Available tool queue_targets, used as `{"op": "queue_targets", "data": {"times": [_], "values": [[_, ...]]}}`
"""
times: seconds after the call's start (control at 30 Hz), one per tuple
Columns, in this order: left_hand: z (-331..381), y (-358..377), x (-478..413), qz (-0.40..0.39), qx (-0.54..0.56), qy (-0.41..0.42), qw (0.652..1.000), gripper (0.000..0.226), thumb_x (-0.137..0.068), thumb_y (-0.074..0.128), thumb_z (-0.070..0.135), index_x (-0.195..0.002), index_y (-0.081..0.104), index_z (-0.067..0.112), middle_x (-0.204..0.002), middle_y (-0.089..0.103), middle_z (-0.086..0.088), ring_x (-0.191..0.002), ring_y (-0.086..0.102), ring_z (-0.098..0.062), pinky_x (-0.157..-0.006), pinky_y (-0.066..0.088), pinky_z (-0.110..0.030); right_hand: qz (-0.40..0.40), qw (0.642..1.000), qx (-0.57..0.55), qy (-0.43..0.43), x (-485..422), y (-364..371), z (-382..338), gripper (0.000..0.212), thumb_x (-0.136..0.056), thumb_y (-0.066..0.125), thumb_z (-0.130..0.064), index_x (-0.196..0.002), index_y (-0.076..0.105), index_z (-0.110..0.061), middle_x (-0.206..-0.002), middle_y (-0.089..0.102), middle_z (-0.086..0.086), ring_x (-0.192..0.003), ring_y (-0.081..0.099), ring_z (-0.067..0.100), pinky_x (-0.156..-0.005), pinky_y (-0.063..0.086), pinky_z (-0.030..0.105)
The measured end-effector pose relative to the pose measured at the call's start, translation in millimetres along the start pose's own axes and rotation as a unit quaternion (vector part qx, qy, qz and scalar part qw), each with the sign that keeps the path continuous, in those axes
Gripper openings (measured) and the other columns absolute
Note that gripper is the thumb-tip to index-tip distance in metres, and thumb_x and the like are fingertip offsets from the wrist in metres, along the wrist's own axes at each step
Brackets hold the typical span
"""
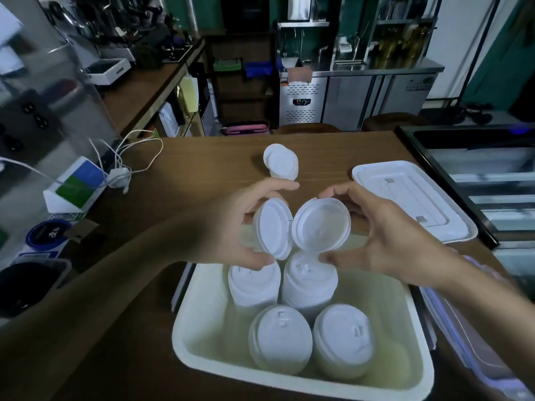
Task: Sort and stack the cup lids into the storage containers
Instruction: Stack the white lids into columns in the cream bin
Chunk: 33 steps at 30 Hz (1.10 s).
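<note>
A white storage container [199,340] stands on the wooden table near me, holding several stacks of white cup lids [280,340]. Above its far edge my left hand [231,224] grips one white lid [273,227] between thumb and fingers, tilted on edge. My right hand [385,238] grips a second lid [321,225] the same way, its hollow side facing me. The two lids touch at their rims. Farther back on the table lies a small loose pile of lids [281,164].
The container's white cover [411,198] lies flat to the right. A clear box with blue clips [474,337] sits at the right edge. White cables and a charger [121,172], a blue-green box [76,186] and dark tubs are on the left. A display case [477,175] stands far right.
</note>
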<state>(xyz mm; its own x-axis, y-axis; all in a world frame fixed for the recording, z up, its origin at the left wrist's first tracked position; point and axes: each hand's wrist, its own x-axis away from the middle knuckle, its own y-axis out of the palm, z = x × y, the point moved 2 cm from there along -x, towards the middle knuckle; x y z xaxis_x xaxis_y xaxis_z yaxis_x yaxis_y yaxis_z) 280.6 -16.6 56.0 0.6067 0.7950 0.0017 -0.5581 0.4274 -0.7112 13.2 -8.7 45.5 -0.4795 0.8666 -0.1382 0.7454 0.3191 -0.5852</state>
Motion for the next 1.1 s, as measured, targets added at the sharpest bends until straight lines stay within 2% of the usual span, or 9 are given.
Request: {"op": "queue_targets", "data": {"times": [0.13,0.23,0.37,0.5,0.6,0.73,0.83,0.93,1.1], "values": [[10,8,12,-0.006,-0.021,-0.002,1.000,0.103,-0.071,0.095,0.031,-0.152,0.034,0.048,-0.137,0.057,0.020,-0.132,0.055,-0.006,-0.108,0.049,-0.034,-0.023,1.000,-0.005,0.011,15,3,-8,0.075,-0.068,0.096,-0.017,-0.128,0.053,-0.031,-0.123,0.066,-0.013,-0.122,0.063,0.012,-0.108,0.049,0.034],[18,18,20,-0.043,-0.067,-0.011,0.997,0.088,-0.067,0.096,0.047,-0.137,0.043,0.048,-0.129,0.061,0.022,-0.123,0.058,0.000,-0.099,0.052,-0.027,-0.049,0.997,0.059,0.019,26,-1,-16,0.077,-0.067,0.095,-0.036,-0.128,0.049,-0.039,-0.122,0.064,-0.019,-0.117,0.063,0.008,-0.100,0.053,0.034],[28,38,26,-0.131,-0.147,-0.026,0.980,0.070,-0.067,0.090,0.061,-0.123,0.048,0.050,-0.113,0.061,0.025,-0.113,0.052,0.006,-0.094,0.051,-0.029,-0.093,0.981,0.162,0.052,40,-7,-28,0.080,-0.063,0.084,-0.070,-0.125,0.038,-0.054,-0.123,0.055,-0.033,-0.111,0.060,0.003,-0.088,0.054,0.029],[29,49,26,-0.163,-0.183,-0.027,0.969,0.066,-0.070,0.085,0.063,-0.124,0.050,0.049,-0.115,0.054,0.023,-0.113,0.047,0.001,-0.093,0.048,-0.030,-0.141,0.953,0.244,0.109,49,-4,-36,0.070,-0.064,0.075,-0.079,-0.118,0.035,-0.059,-0.109,0.057,-0.028,-0.101,0.057,-0.004,-0.079,0.054,0.026],[27,61,27,-0.149,-0.194,-0.026,0.969,0.065,-0.070,0.085,0.062,-0.125,0.054,0.047,-0.118,0.053,0.023,-0.111,0.051,-0.003,-0.096,0.048,-0.031,-0.194,0.911,0.328,0.158,54,3,-42,0.066,-0.065,0.070,-0.079,-0.114,0.033,-0.055,-0.106,0.051,-0.026,-0.098,0.051,-0.006,-0.073,0.045,0.017],[27,70,27,-0.156,-0.197,-0.035,0.967,0.063,-0.073,0.085,0.060,-0.127,0.060,0.043,-0.116,0.056,0.021,-0.109,0.053,-0.005,-0.096,0.046,-0.027,-0.249,0.865,0.394,0.184,56,18,-47,0.064,-0.070,0.068,-0.078,-0.116,0.043,-0.042,-0.110,0.054,-0.016,-0.105,0.057,0.009,-0.085,0.053,0.030],[23,68,27,-0.152,-0.155,-0.051,0.975,0.067,-0.064,0.080,0.074,-0.123,0.062,0.047,-0.108,0.055,0.025,-0.104,0.053,0.000,-0.085,0.039,-0.015,-0.276,0.846,0.421,0.174,54,29,-42,0.068,-0.069,0.064,-0.083,-0.118,0.052,-0.037,-0.104,0.059,-0.008,-0.103,0.061,0.014,-0.089,0.052,0.034],[22,62,25,-0.182,-0.141,-0.046,0.972,0.060,-0.070,0.076,0.075,-0.122,0.063,0.048,-0.104,0.055,0.028,-0.104,0.052,0.002,-0.080,0.034,-0.008,-0.288,0.851,0.404,0.174,54,32,-37,0.076,-0.067,0.060,-0.091,-0.120,0.053,-0.038,-0.098,0.060,-0.009,-0.101,0.062,0.014,-0.086,0.050,0.032],[18,57,23,-0.206,-0.135,-0.037,0.968,0.054,-0.078,0.084,0.058,-0.128,0.066,0.046,-0.107,0.054,0.029,-0.104,0.053,-0.002,-0.085,0.045,-0.020,-0.263,0.897,0.324,0.145,61,20,-34,0.078,-0.067,0.070,-0.082,-0.134,0.037,-0.056,-0.116,0.053,-0.031,-0.116,0.051,-0.003,-0.091,0.045,0.021]]}}
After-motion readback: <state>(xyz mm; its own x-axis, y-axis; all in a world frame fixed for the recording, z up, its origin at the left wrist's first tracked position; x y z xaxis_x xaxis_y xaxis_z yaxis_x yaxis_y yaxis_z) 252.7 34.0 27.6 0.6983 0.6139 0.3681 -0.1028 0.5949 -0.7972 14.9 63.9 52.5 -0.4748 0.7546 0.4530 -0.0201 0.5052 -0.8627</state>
